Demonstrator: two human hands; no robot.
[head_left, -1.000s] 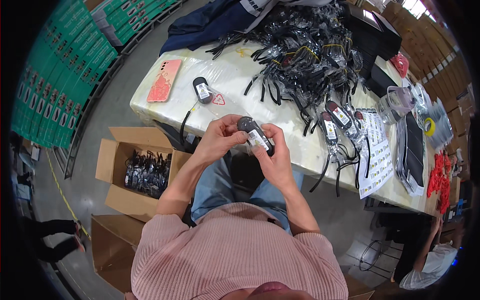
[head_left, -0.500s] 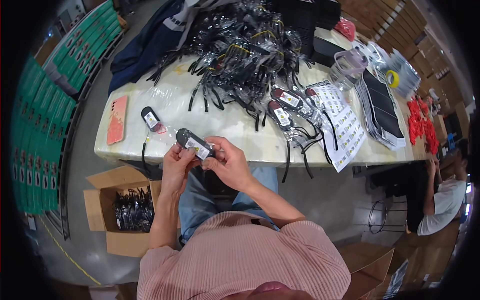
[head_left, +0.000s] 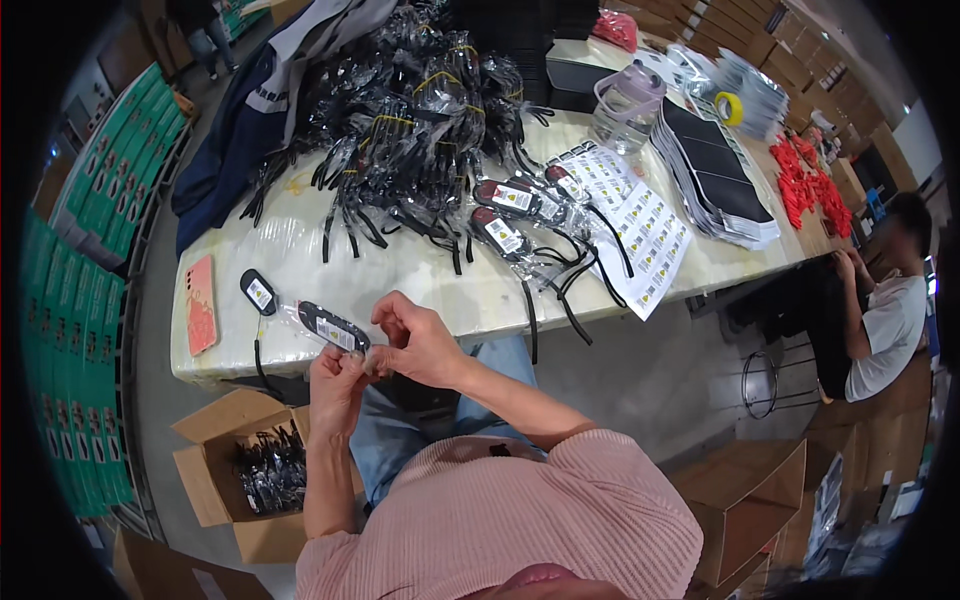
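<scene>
**Holding the Bagged Black Device at the Bench's Near Edge**

Just off the near edge of the bench (head_left: 300,250), above the person's lap, both hands hold a black oval device in a clear bag (head_left: 332,327). The left hand (head_left: 338,378) supports it from below, fingers curled closed around its near end. The right hand (head_left: 420,340) sits at the same end, thumb and forefinger pinched together on the bag's edge, remaining fingers loosely bent. The device bears a light label on its upper face.

A second labelled device (head_left: 258,293) lies on the bench near its left corner, cord trailing over the edge, beside a pink phone (head_left: 200,305). Further bagged units (head_left: 510,215) lie toward the bench's centre, next to label sheets (head_left: 640,225). A heap of black bagged cords (head_left: 410,110) fills the far side. An open cardboard box (head_left: 255,470) holding finished pieces stands on the floor below the left corner.

Recommended handling, as a judgement: keep the left-hand support steady, and work only the bag edge with the right fingertips. Keep the label face up for checking, and avoid creasing the film. Hold the unit over the lap or bench, not over the floor.
</scene>
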